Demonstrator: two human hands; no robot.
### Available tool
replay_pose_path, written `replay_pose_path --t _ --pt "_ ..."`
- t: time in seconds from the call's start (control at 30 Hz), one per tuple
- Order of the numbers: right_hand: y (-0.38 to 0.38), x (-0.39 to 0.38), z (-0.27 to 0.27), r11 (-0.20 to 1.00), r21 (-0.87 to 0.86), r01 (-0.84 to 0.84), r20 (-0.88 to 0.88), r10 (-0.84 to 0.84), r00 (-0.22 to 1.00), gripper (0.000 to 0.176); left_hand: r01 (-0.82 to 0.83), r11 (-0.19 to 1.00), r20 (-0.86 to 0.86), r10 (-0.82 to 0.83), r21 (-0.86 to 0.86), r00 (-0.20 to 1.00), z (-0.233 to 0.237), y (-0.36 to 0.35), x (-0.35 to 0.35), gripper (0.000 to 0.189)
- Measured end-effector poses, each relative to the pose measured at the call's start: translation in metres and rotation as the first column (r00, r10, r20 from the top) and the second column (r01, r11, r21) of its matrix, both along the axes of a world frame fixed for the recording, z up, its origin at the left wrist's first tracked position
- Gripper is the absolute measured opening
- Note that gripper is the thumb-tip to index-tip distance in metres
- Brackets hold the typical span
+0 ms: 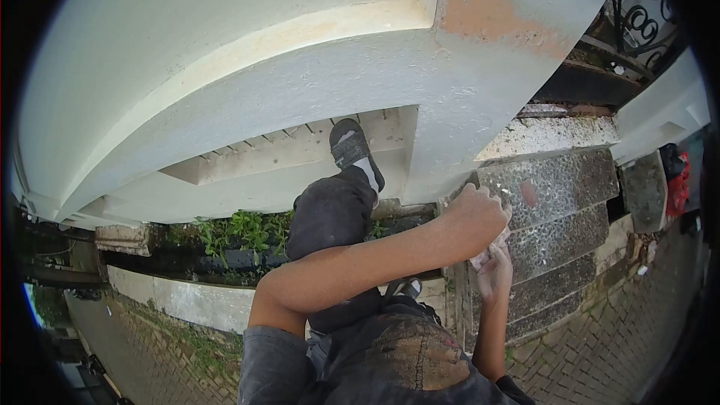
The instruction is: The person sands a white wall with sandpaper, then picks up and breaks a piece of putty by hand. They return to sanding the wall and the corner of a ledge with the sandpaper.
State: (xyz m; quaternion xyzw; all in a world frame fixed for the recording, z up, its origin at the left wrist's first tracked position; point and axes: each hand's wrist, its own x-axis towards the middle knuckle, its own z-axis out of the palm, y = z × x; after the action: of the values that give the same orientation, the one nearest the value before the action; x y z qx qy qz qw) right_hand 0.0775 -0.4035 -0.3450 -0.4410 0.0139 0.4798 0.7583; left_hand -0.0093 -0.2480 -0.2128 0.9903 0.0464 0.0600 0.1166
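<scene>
My left arm reaches across my body, and my left hand (477, 216) is closed in a fist with its knuckles toward the wall side. What it holds, if anything, is hidden. Just below it, my right hand (495, 270) has pale dust on it, and its fingers are bent around a small whitish-pink thing (480, 259) whose kind I cannot make out. Both hands are close together, nearly touching, above the grey stone steps (544, 214). One foot in a dark slide sandal (351, 146) with a white sock rests on a ledge in the wall.
A white wall (300, 79) with an arched recess and a peeling orange patch (487, 15) stands in front. Green plants (244, 234) grow in a dark trough below. A black iron gate (637, 22), red plastic (679, 184) and brick paving (622, 330) lie to the right.
</scene>
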Motion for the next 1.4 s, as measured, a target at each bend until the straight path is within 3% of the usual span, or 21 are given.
replay_pose_path --t 0.1,0.2,0.33,0.43,0.6,0.67,0.77,0.9,0.93,1.03,1.17,1.23,1.4 --pt "0.004 0.003 0.003 0.999 -0.001 0.048 -0.037 -0.048 0.998 0.032 -0.008 0.999 0.004 0.008 -0.037 1.000 0.000 0.003 -0.001 0.039" --pt "0.011 0.007 0.010 0.996 -0.020 0.088 -0.050 -0.089 0.995 0.029 0.015 1.000 0.033 -0.014 -0.014 0.999 0.017 0.011 -0.004 0.036" --pt "0.025 0.028 0.014 0.998 0.030 0.053 0.005 -0.053 0.999 0.024 -0.083 0.991 0.298 0.111 -0.106 0.948 0.054 0.032 -0.006 0.031" --pt "0.049 0.044 0.032 0.998 0.053 -0.021 0.153 0.013 0.988 0.024 -0.204 0.979 0.566 0.180 -0.021 0.804 0.092 0.054 -0.011 0.029" --pt "0.107 0.064 0.100 0.981 0.171 -0.091 0.445 0.005 0.896 0.020 -0.317 0.941 0.831 0.267 -0.116 0.489 0.123 0.095 -0.016 0.021" --pt "0.124 0.061 0.128 0.964 0.241 -0.117 0.502 -0.021 0.865 0.016 -0.328 0.923 0.862 0.328 -0.203 0.387 0.126 0.105 -0.019 0.018" --pt "0.135 0.053 0.145 0.948 0.276 -0.156 0.575 -0.033 0.817 0.016 -0.359 0.907 0.849 0.358 -0.218 0.389 0.114 0.119 -0.023 0.017" --pt "0.135 0.043 0.112 0.960 0.216 -0.181 0.580 0.023 0.814 0.016 -0.342 0.889 0.823 0.427 -0.305 0.375 0.118 0.121 -0.035 0.010" --pt "0.133 0.040 0.099 0.969 0.176 -0.176 0.524 0.059 0.850 0.016 -0.326 0.879 0.820 0.455 -0.350 0.346 0.120 0.118 -0.037 0.003" --pt "0.122 0.032 0.054 0.977 0.107 -0.183 0.356 0.134 0.925 0.015 -0.268 0.897 0.802 0.436 -0.351 0.409 0.123 0.112 -0.046 0.004" --pt "0.099 0.021 -0.011 0.970 -0.132 -0.203 0.191 0.226 0.955 0.012 -0.187 0.931 0.803 0.365 -0.314 0.471 0.124 0.101 -0.048 0.008" --pt "0.085 0.014 -0.043 0.967 -0.145 -0.210 0.043 0.218 0.975 0.011 -0.179 0.927 0.801 0.376 -0.331 0.466 0.128 0.097 -0.045 0.008" --pt "0.085 -0.002 -0.056 0.924 -0.259 -0.282 -0.091 0.268 0.959 0.012 -0.235 0.896 0.774 0.444 -0.377 0.451 0.132 0.098 -0.044 0.018"
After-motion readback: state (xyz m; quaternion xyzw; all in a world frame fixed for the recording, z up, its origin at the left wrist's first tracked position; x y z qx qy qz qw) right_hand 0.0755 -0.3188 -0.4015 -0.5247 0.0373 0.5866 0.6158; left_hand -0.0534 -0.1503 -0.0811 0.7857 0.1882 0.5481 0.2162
